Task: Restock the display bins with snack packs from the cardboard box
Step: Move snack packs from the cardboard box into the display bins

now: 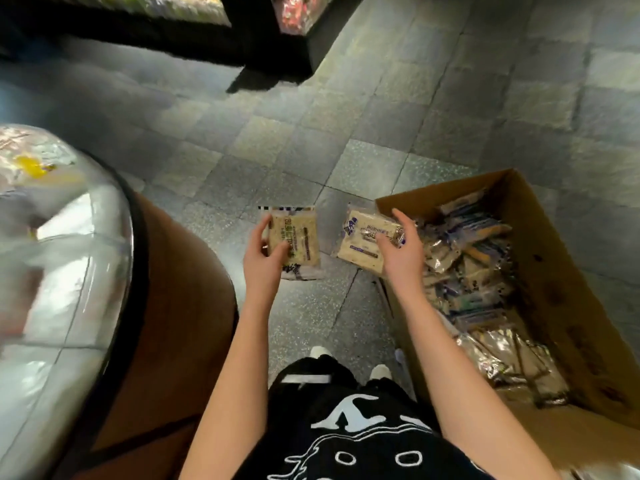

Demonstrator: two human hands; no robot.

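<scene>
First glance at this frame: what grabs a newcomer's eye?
Mid-frame, the left hand grips one snack pack and the right hand holds a second pack above the tiled floor. At right sits an open cardboard box heaped with packs; at left, a curved clear display bin.

bare forearms (pixel 228 382), a black shirt (pixel 346 441) with white printed graphics, black trousers, and pale shoes (pixel 320 351).

1. Your left hand (pixel 265 261) holds a pack (pixel 298 237) above the floor (pixel 346 133), thumb on its top face.
2. Your right hand (pixel 401 251) grips a second pack (pixel 363 244) at the near corner of the box (pixel 554 271).
3. The box stands open at your right, with many packs (pixel 467 271) heaped inside.
4. A round clear bin (pixel 69 254) on a brown base (pixel 180 306) sits at your left.
</scene>
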